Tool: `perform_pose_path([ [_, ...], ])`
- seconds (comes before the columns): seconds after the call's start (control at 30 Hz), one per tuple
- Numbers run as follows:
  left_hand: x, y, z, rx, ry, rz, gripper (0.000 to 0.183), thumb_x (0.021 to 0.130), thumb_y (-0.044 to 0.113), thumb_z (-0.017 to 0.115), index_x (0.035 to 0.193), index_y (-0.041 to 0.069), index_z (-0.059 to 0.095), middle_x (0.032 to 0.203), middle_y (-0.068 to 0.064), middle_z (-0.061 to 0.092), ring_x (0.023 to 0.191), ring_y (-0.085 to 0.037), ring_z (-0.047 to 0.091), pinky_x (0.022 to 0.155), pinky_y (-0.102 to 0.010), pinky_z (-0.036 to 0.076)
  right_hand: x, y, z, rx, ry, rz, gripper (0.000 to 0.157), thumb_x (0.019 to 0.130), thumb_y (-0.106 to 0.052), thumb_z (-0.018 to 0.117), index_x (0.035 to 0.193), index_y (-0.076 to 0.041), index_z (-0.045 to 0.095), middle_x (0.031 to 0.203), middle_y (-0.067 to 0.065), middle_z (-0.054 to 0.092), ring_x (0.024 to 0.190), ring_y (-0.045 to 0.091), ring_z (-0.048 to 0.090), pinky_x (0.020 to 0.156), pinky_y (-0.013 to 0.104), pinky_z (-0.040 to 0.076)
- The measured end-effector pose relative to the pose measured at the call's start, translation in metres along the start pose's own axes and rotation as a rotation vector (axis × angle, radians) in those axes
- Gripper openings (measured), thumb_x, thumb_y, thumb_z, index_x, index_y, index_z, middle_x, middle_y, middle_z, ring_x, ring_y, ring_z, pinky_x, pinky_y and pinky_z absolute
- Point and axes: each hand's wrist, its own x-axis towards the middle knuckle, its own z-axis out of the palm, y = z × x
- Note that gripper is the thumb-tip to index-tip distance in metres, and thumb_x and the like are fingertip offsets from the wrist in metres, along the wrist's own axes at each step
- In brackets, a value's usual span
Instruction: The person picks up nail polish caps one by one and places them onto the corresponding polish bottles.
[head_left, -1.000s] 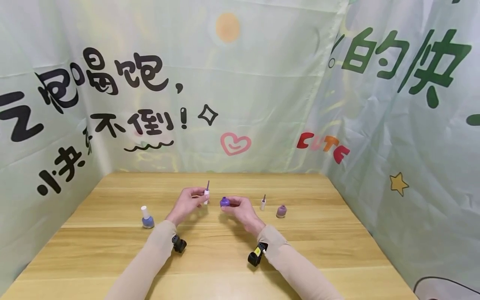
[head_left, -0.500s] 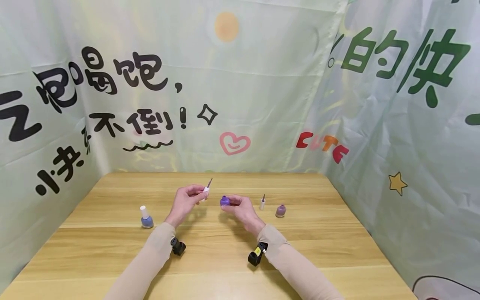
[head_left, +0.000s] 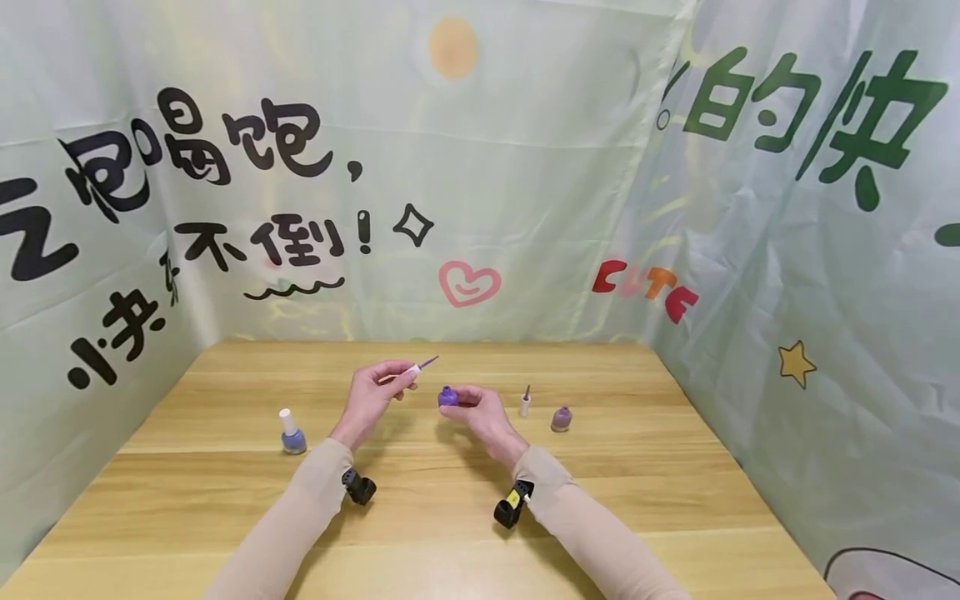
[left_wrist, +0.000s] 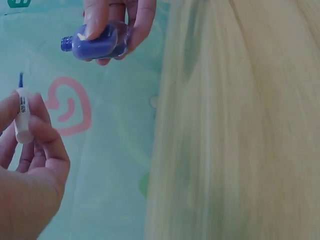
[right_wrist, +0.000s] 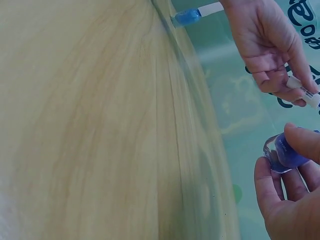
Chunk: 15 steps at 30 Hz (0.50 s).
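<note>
My left hand (head_left: 372, 397) pinches a white nail polish cap (left_wrist: 22, 117) whose purple brush (head_left: 428, 362) tilts up to the right in the head view. Facing it, my right hand (head_left: 483, 417) grips an uncapped purple nail polish bottle (head_left: 447, 398) between thumb and fingers, its threaded neck (left_wrist: 66, 43) bare. In the right wrist view the bottle's clear glass base (right_wrist: 271, 150) shows beside the thumb. A gap separates brush and bottle neck.
On the wooden table (head_left: 420, 533), a capped blue nail polish bottle (head_left: 293, 435) stands left. To the right are a second white cap (head_left: 525, 405), brush up, and an open mauve bottle (head_left: 561, 419). Printed cloth (head_left: 540, 167) hangs around the back and sides.
The brush in my left hand has tipped from nearly upright to slanting right, and that hand has risen slightly. My right hand keeps the purple bottle in nearly the same place.
</note>
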Motion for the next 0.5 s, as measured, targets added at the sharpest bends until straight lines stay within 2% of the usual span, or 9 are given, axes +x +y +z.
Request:
perform_pose_path([
  [0.17,-0.001,0.005,0.000,-0.070,-0.010,-0.014,0.036,0.079,0.015,0.071,0.108,-0.004,0.062,0.093,-0.017,0.065,0.078,-0.019,0.061,0.064,-0.029,0.050,0.001,-0.001,0.002,0.016,-0.003,0.015,0.040,0.070,-0.007,0.076,0.108,-0.008,0.063,0.100,0.007,0.064,0.092,0.019,0.060,0.081,0.029,0.048],
  [0.3,-0.001,0.008,0.002,-0.115,0.021,-0.040,0.040,0.075,0.013,0.074,0.108,-0.006,0.060,0.089,-0.014,0.063,0.072,-0.014,0.058,0.063,-0.026,0.049,-0.001,-0.003,0.003,0.007,0.006,0.022,0.041,0.069,-0.008,0.076,0.108,-0.008,0.063,0.100,0.006,0.064,0.092,0.019,0.060,0.081,0.029,0.048],
  [0.4,-0.001,0.010,0.004,-0.206,0.039,-0.067,0.042,0.073,0.009,0.075,0.108,-0.007,0.059,0.089,-0.009,0.061,0.070,-0.012,0.055,0.062,-0.021,0.048,-0.001,-0.003,0.003,0.001,0.006,0.012,0.041,0.070,-0.009,0.076,0.109,-0.007,0.063,0.101,0.007,0.064,0.092,0.019,0.059,0.081,0.029,0.047],
  [0.5,0.000,0.012,0.004,-0.347,0.031,-0.089,0.038,0.073,0.003,0.074,0.107,-0.006,0.060,0.093,-0.008,0.059,0.072,-0.012,0.054,0.062,-0.020,0.047,-0.001,-0.004,0.003,0.005,0.000,0.003,0.041,0.071,-0.009,0.076,0.109,-0.005,0.062,0.102,0.008,0.064,0.092,0.018,0.059,0.081,0.029,0.047],
])
